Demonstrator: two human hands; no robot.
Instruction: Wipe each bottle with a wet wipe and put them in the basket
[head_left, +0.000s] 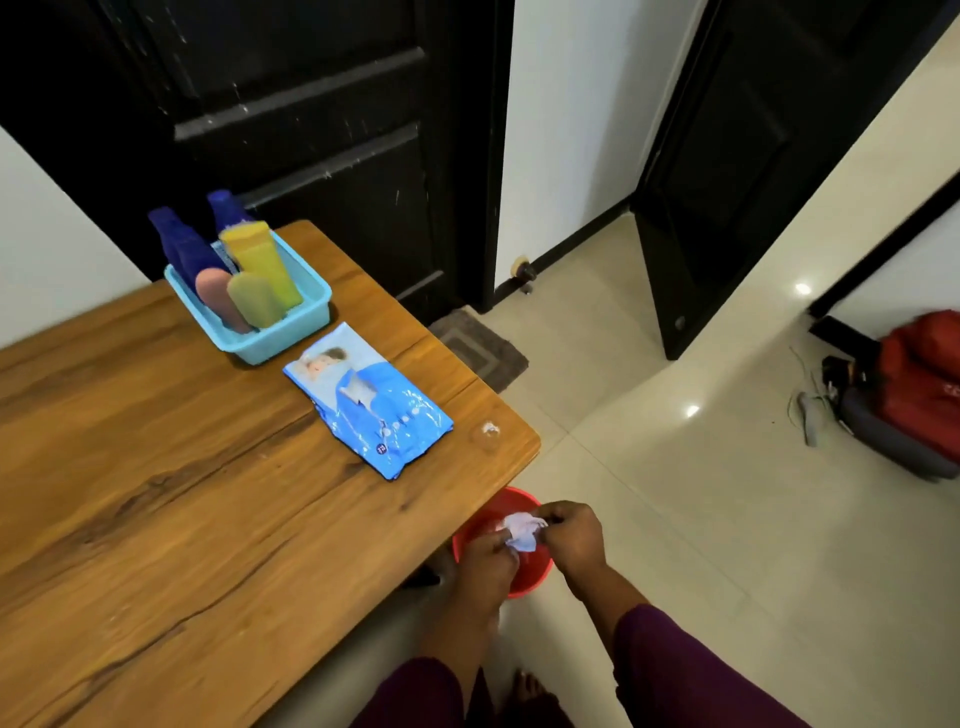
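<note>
Wet wipe (522, 530): crumpled, being held between both hands over the red bin (511, 501), right of the table's (156, 493) near corner.
Left hand (488, 558): fingers are pinching the wipe.
Right hand (571, 535): fingers are pinching its right side.
Bottles (262, 260): five are standing in the basket (291, 340), far left, tops leaning up and away.
Wipes pack (369, 400): lying flat, long axis running far-left to near-right.

basket (311, 317) – light blue | bucket (524, 582) – red | table (156, 493) – wood-grain brown
</note>
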